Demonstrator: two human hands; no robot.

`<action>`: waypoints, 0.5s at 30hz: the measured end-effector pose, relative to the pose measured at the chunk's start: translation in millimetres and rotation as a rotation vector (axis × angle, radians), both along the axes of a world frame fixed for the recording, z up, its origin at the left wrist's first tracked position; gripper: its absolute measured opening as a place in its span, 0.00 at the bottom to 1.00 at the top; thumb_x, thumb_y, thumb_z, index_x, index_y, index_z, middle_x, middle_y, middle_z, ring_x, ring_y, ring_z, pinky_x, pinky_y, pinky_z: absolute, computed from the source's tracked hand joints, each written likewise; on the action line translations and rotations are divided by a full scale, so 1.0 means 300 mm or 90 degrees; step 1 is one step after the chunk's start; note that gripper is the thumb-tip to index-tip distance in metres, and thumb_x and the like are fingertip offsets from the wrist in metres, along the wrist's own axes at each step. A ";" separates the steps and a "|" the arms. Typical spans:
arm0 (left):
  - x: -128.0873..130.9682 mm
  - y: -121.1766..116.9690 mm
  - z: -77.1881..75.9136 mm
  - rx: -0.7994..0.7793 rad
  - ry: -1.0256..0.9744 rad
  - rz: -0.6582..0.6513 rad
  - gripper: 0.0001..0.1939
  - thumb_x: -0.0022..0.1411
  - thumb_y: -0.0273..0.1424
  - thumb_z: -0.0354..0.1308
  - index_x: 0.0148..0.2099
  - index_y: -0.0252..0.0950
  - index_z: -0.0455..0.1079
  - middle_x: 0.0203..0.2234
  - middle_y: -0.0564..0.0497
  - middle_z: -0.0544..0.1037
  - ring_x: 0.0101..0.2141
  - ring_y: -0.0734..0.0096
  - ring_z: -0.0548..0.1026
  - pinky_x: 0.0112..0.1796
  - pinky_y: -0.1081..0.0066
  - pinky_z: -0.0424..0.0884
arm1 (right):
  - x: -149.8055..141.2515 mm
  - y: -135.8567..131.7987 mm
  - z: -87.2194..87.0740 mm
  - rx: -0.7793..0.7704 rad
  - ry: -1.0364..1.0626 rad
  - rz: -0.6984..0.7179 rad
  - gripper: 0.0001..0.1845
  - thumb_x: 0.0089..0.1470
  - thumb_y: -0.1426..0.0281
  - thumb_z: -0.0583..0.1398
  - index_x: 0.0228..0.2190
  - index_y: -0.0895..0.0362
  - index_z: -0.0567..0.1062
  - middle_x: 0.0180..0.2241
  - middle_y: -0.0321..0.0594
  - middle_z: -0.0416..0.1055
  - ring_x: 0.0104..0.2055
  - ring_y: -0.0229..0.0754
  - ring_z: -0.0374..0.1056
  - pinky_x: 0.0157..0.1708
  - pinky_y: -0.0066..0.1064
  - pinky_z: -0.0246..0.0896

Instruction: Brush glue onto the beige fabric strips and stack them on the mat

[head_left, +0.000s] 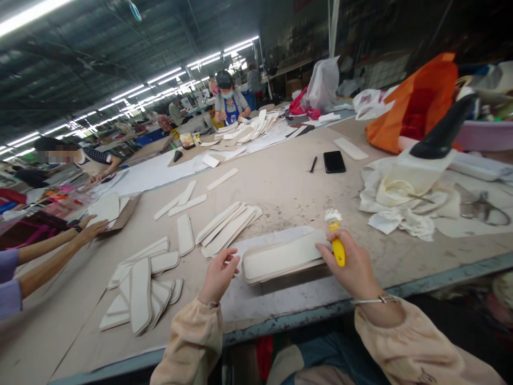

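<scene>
My right hand [352,263] is closed round a yellow-handled brush [337,238] with white bristles pointing up, and rests on the right end of a stack of long white strips [280,260]. My left hand [219,275] hovers at the left end of that stack, fingers loosely curled, holding nothing that I can see. The stack lies on a pale sheet near the table's front edge [280,321].
Heaps of white strips [140,291] [228,227] lie left and ahead. A phone [334,161] and pen [313,164] sit farther back. A glue container [425,160] on rags, scissors [483,209] and an orange bag [417,104] are at right. Another person's hands [86,229] reach in from the left.
</scene>
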State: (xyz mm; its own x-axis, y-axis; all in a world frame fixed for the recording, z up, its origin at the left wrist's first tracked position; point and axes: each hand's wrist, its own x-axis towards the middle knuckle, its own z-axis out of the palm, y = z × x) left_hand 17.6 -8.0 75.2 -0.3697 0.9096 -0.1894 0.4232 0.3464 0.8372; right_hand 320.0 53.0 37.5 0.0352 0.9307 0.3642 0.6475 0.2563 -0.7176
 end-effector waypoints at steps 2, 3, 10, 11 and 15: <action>0.009 -0.028 -0.001 -0.010 -0.013 0.014 0.25 0.51 0.47 0.59 0.45 0.34 0.69 0.24 0.54 0.72 0.23 0.71 0.74 0.22 0.73 0.66 | 0.000 0.002 -0.004 -0.001 0.002 0.001 0.12 0.54 0.57 0.58 0.34 0.52 0.66 0.26 0.35 0.69 0.24 0.43 0.67 0.26 0.32 0.58; 0.015 -0.042 -0.003 -0.015 -0.019 0.017 0.26 0.51 0.47 0.59 0.45 0.34 0.68 0.23 0.55 0.72 0.22 0.71 0.74 0.21 0.73 0.66 | 0.000 0.002 -0.005 -0.003 0.000 0.000 0.12 0.53 0.57 0.58 0.34 0.52 0.66 0.26 0.34 0.69 0.23 0.43 0.67 0.26 0.32 0.58; 0.056 -0.085 -0.046 -0.027 -0.035 0.015 0.26 0.48 0.44 0.64 0.45 0.35 0.66 0.18 0.59 0.69 0.19 0.74 0.70 0.20 0.75 0.63 | 0.000 0.001 -0.007 -0.006 -0.018 -0.015 0.13 0.53 0.56 0.57 0.33 0.52 0.66 0.29 0.37 0.71 0.23 0.43 0.67 0.25 0.32 0.58; 0.059 -0.085 -0.052 -0.026 -0.035 0.013 0.25 0.48 0.43 0.64 0.45 0.35 0.66 0.18 0.59 0.69 0.19 0.74 0.70 0.21 0.75 0.63 | 0.000 0.000 -0.006 -0.004 -0.021 -0.017 0.13 0.54 0.56 0.57 0.33 0.52 0.66 0.29 0.37 0.71 0.23 0.43 0.67 0.25 0.32 0.58; 0.062 -0.086 -0.064 -0.021 -0.019 0.012 0.24 0.48 0.42 0.64 0.45 0.35 0.67 0.18 0.59 0.69 0.19 0.74 0.68 0.22 0.74 0.62 | 0.002 0.000 -0.012 0.001 -0.046 -0.014 0.13 0.54 0.56 0.57 0.34 0.52 0.67 0.28 0.38 0.71 0.23 0.44 0.67 0.23 0.32 0.57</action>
